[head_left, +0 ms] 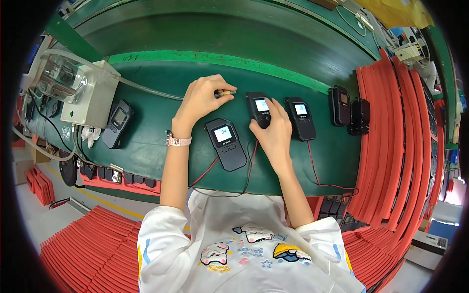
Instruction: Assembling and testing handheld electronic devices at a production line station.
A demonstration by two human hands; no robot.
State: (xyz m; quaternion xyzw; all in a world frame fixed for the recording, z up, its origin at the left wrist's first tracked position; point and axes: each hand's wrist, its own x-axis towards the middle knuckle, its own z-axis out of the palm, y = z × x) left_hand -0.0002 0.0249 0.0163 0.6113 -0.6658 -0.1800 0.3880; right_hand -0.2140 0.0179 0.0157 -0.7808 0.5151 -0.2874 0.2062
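My left hand (201, 100) is closed round the end of a clear hose (149, 90), its short tip (228, 93) poking out between thumb and forefinger toward the right. My right hand (274, 131) grips a black handheld meter (259, 103) with a lit screen, thumb on its left side and fingers over its right edge. A small gap separates the hose tip from this meter. Two more lit black meters lie on the green bench: one (226, 145) nearer me between my forearms, another (300, 117) just right of my right hand. Red and black wires run from the meters' lower ends.
A white box (93, 97) with a clear jar (61, 80) stands at the left, the hose looping from it. Beside it lies a meter (117, 124) with an unlit screen. More black meters (339, 105) stand at the right, beside stacked red trays (386, 146). A green ledge (205, 58) borders the back.
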